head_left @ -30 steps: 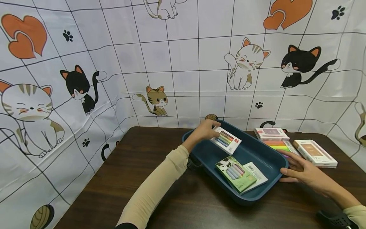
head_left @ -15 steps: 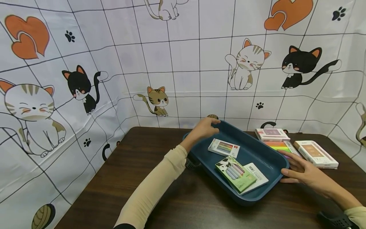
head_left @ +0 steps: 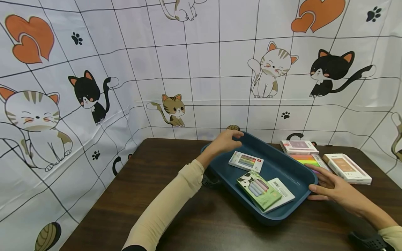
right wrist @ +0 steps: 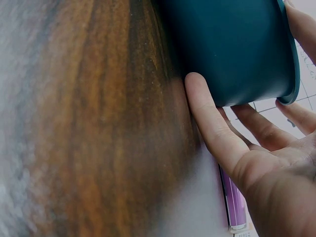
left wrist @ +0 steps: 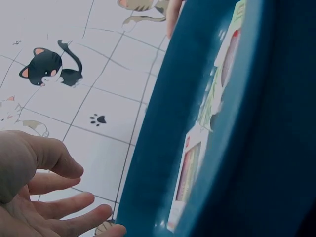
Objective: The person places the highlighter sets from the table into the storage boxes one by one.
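Note:
A blue plastic bin (head_left: pixel 282 164) stands on the table. Inside it lie a white windowed pack of coloured pens (head_left: pixel 246 161), a green pack with a panda and pastel pens (head_left: pixel 259 190), and a white pack with a barcode (head_left: pixel 281 192) partly under the green one. My left hand (head_left: pixel 225 140) hovers by the bin's far left end, fingers spread and holding nothing; the left wrist view shows it (left wrist: pixel 54 192) apart from the bin wall. Against the bin's right end rests my right hand (head_left: pixel 333 190), its fingers extended along the outside and the thumb at the rim.
Behind my right hand lie a white box with a mauve window (head_left: pixel 299 146), a rainbow-coloured pack (head_left: pixel 309 160) and a white box with a tan window (head_left: pixel 346 168). A cat-print curtain (head_left: pixel 204 83) hangs behind the dark wooden table (head_left: pixel 150 174).
My left hand has let go of the white pen pack, which now lies flat in the bin at a slightly different angle. The right hand and the bin have stayed in place.

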Action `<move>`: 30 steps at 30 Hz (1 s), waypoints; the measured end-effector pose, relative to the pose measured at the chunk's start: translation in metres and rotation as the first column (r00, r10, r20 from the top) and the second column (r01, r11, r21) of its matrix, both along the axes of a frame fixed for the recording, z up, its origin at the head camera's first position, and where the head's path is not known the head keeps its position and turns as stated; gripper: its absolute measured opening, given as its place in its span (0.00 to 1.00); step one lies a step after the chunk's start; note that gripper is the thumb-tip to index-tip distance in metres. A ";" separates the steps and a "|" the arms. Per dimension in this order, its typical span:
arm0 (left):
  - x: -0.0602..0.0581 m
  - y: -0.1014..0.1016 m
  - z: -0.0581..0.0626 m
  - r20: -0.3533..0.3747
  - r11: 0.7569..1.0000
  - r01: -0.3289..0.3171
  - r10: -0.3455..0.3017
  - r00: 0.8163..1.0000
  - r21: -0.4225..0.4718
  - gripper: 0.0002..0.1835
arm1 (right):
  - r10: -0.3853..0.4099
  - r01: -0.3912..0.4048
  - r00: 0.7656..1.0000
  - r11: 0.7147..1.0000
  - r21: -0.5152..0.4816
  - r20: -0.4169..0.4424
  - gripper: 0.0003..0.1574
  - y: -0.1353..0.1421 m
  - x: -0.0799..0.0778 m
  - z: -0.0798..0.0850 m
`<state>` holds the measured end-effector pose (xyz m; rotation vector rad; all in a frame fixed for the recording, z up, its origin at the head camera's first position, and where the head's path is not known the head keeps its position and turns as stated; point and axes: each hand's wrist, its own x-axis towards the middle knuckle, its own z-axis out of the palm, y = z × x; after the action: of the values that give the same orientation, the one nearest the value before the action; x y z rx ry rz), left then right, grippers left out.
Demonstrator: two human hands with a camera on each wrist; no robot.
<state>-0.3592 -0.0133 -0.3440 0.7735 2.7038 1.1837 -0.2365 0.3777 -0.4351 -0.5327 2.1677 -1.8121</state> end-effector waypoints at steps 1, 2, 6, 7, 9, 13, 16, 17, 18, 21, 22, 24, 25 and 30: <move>0.000 -0.002 0.000 0.010 1.000 0.000 0.000 1.000 0.003 0.24 | 0.001 -0.001 1.000 1.000 -0.001 -0.001 0.44 0.000 0.000 0.000; 0.000 -0.005 -0.001 0.024 1.000 0.002 -0.002 1.000 0.009 0.25 | 0.001 -0.001 1.000 1.000 -0.004 0.000 0.44 0.000 0.000 0.000; -0.003 -0.020 -0.004 0.043 1.000 0.000 -0.001 0.999 0.019 0.25 | 0.004 -0.004 1.000 1.000 -0.005 -0.003 0.44 0.001 0.000 -0.001; -0.004 -0.024 -0.005 0.040 1.000 0.001 -0.002 0.999 0.022 0.26 | 0.003 -0.003 1.000 1.000 -0.005 -0.004 0.44 0.001 0.000 -0.001; -0.007 -0.033 -0.007 0.024 1.000 -0.011 0.011 1.000 0.017 0.25 | 0.004 -0.004 1.000 1.000 -0.002 -0.009 0.44 0.001 -0.001 -0.001; -0.010 -0.050 -0.012 0.010 0.999 -0.047 0.047 0.999 0.013 0.25 | 0.013 -0.013 1.000 1.000 -0.004 -0.012 0.44 0.002 -0.001 -0.002; -0.009 -0.063 -0.015 0.029 0.997 -0.075 0.074 0.997 0.033 0.26 | 0.021 -0.021 1.000 1.000 -0.010 -0.006 0.44 0.001 -0.002 -0.002; -0.008 -0.068 -0.015 0.045 0.995 -0.083 0.081 0.996 0.051 0.26 | 0.022 -0.022 1.000 1.000 -0.011 -0.005 0.44 0.001 -0.002 -0.002; -0.006 -0.073 -0.015 0.056 0.994 -0.090 0.086 0.995 0.066 0.25 | 0.021 -0.021 1.000 1.000 -0.010 -0.005 0.44 0.001 -0.002 -0.001; -0.002 -0.085 -0.015 0.083 0.987 -0.119 0.111 0.990 0.104 0.24 | 0.015 -0.015 1.000 1.000 -0.010 -0.007 0.44 0.001 -0.002 -0.001; -0.001 -0.089 -0.015 0.084 0.985 -0.133 0.124 0.989 0.112 0.24 | 0.012 -0.012 1.000 1.000 -0.008 -0.007 0.44 0.001 -0.002 0.000; 0.000 -0.095 -0.013 0.073 0.981 -0.153 0.145 0.987 0.124 0.23 | 0.006 -0.006 1.000 1.000 -0.007 -0.010 0.44 0.000 -0.001 0.000; 0.000 -0.097 -0.012 0.061 0.978 -0.165 0.158 0.986 0.126 0.23 | 0.005 -0.005 1.000 1.000 -0.005 -0.012 0.44 0.000 -0.001 0.000; 0.001 -0.108 -0.007 0.009 0.975 -0.189 0.189 0.982 0.118 0.23 | -0.007 0.007 1.000 1.000 0.012 -0.019 0.44 -0.001 0.000 -0.002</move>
<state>-0.3580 -0.1212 -0.3507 0.5387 2.7817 1.3947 -0.2362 0.3764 -0.4367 -0.5426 2.1945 -1.8033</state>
